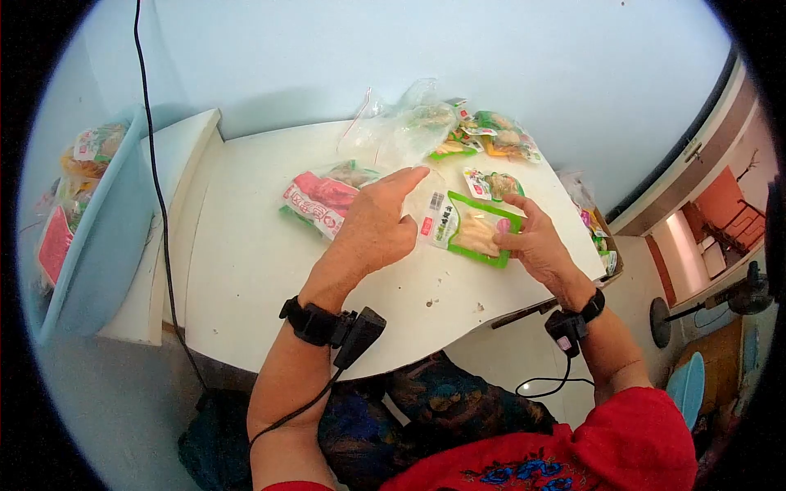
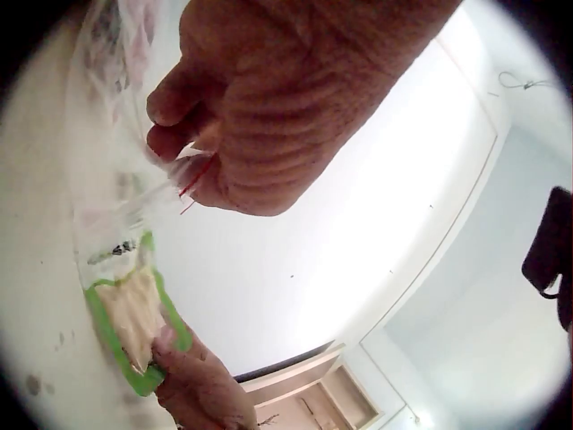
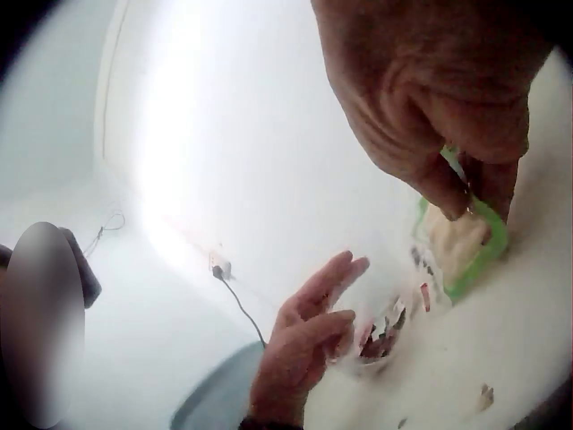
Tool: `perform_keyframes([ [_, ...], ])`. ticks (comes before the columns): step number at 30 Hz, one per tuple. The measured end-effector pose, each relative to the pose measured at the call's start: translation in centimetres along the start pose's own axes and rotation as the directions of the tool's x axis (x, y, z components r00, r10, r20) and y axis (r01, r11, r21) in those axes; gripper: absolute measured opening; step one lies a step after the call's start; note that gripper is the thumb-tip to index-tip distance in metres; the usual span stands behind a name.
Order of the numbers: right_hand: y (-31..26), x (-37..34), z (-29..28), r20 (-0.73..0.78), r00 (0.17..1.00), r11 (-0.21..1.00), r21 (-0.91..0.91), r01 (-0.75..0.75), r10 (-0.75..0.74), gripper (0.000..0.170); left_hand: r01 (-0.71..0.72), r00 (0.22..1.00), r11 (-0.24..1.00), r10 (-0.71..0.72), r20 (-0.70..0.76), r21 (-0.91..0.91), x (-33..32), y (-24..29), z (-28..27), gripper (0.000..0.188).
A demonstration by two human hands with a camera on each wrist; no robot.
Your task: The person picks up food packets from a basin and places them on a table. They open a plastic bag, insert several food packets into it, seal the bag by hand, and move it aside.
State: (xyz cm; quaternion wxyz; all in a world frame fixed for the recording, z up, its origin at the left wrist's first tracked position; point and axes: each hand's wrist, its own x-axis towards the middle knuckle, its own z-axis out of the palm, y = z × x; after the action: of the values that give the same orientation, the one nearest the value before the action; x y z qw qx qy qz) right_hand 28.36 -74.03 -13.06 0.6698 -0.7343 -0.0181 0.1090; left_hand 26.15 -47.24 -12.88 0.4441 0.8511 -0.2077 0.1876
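My right hand (image 1: 542, 245) pinches the right end of a green-edged clear food packet (image 1: 476, 232) with pale pieces inside, between thumb and fingers. My left hand (image 1: 372, 222) is to the left, and in the left wrist view its fingers pinch the edge of a clear plastic bag (image 2: 134, 202) with a red line along it. The packet's white, barcoded end overlaps the clear film. Beside the left hand lies a pink and white packet (image 1: 318, 199), partly hidden by that hand. A smaller packet (image 1: 501, 185) lies just behind the green-edged one.
More packets (image 1: 503, 135) and a crumpled clear bag (image 1: 397, 127) lie at the back of the white table (image 1: 237, 270). At the left stands a blue tub (image 1: 98, 237) holding packets. A box of packets (image 1: 604, 241) is beyond the right edge. A black cable (image 1: 155, 164) hangs at the left.
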Motion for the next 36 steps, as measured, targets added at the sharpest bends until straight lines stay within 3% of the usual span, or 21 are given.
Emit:
perform_keyframes([
  [4,-0.1,-0.5,-1.7,0.109,0.994,0.983,0.180,-0.015,-0.004,0.042,-0.081,0.997,0.996,0.081,-0.018,0.031,0.0,-0.4,0.3,0.063],
  [7,-1.7,-2.0,-1.0,0.045,0.999,0.967,0.255,-0.024,0.013,0.040,-0.081,0.996,0.996,0.082,-0.019,0.031,0.1,-0.2,0.2,0.064],
  [13,-3.5,-3.5,-1.1,0.029,0.997,0.980,0.188,0.062,-0.069,0.030,-0.086,0.996,0.996,0.086,-0.027,0.024,0.0,0.0,0.2,0.065],
  [19,-2.6,-2.5,0.2,0.084,0.996,0.993,0.118,-0.029,0.019,0.028,-0.067,0.998,0.998,0.067,-0.001,0.022,-0.1,0.8,0.2,0.066],
  [29,-2.3,0.6,6.1,0.237,0.965,0.950,0.259,-0.173,0.112,0.023,-0.120,0.988,0.992,0.123,-0.089,0.041,-0.1,0.5,0.2,0.067],
  [36,-2.7,0.8,7.6,0.311,0.948,0.888,0.417,-0.196,0.063,0.024,-0.026,1.000,1.000,0.026,-0.004,-0.013,-0.3,1.8,-0.3,0.066],
])
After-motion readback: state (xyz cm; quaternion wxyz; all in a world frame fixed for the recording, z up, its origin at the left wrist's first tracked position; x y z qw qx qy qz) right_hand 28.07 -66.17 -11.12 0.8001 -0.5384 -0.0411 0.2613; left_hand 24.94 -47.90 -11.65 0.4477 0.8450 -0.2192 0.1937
